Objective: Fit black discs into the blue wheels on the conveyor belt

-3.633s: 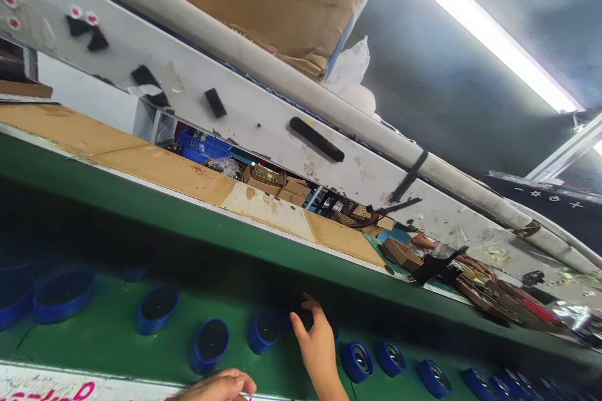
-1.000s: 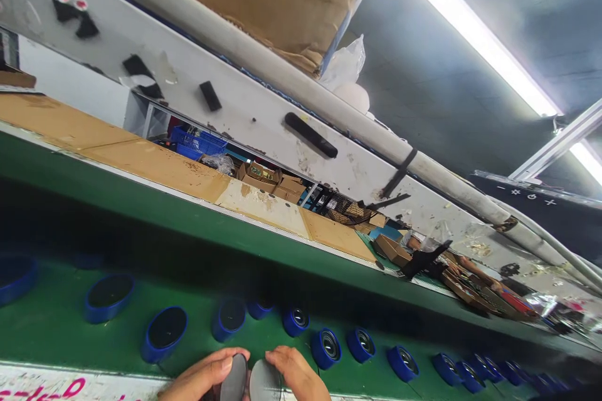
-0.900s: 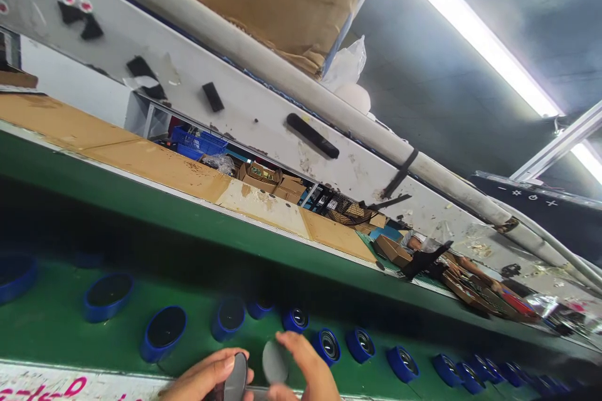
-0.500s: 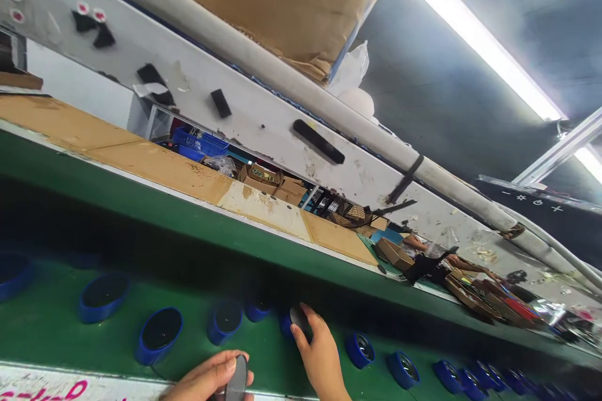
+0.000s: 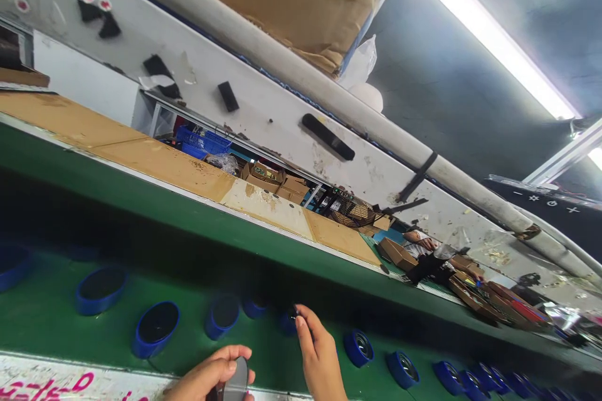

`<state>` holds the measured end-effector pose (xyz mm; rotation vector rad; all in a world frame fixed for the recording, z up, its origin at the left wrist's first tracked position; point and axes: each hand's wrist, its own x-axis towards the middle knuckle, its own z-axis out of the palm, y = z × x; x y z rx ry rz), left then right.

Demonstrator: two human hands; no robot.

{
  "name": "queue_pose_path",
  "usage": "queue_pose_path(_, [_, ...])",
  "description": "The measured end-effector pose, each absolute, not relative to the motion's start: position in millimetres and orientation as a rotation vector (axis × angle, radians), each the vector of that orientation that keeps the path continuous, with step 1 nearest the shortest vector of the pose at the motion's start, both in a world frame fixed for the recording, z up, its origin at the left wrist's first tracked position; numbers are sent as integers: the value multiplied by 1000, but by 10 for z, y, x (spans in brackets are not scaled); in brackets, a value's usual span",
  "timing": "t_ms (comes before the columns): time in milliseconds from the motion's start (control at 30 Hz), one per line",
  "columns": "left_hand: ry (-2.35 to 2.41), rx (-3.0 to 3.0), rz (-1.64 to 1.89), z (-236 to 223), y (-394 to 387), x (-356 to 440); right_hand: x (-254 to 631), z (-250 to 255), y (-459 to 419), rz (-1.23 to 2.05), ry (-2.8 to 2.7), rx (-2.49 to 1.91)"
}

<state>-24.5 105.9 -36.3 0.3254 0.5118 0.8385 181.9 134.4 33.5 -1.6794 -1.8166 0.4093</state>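
My left hand (image 5: 211, 376), low in the middle, is closed on a thin grey disc (image 5: 237, 379) held on edge. To its right, my right hand (image 5: 320, 351) pinches another thin dark disc (image 5: 297, 313), seen nearly edge-on. That disc is just at a blue round housing (image 5: 286, 321), partly hidden behind my fingers; whether they touch I cannot tell. To the left, a blue housing (image 5: 157, 329) has a flat black top, as does another blue housing (image 5: 222, 316). On the right, a blue housing (image 5: 359, 348) shows an open ringed inside.
The housings stand on a green belt (image 5: 188, 351) with a white front edge (image 5: 94, 382). Several more housings trail off right. Behind runs a cardboard-covered ledge (image 5: 155, 166) under a grey beam (image 5: 268, 122). A co-worker's arms (image 5: 421, 241) show far right near cardboard boxes.
The disc in my right hand has tipped from lying face-on over the housing to nearly edge-on. My left hand keeps its disc, now turned more face-on. The view has shifted slightly.
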Motion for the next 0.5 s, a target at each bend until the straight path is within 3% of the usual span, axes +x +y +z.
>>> queue_pose_path(133, [508, 442, 829, -369, 1042, -222, 1540, 239, 1135, 637, -1944, -1489])
queue_pose_path(500, [538, 535, 913, -369, 1144, -259, 1431, 17, 1101, 440, -2243, -1136])
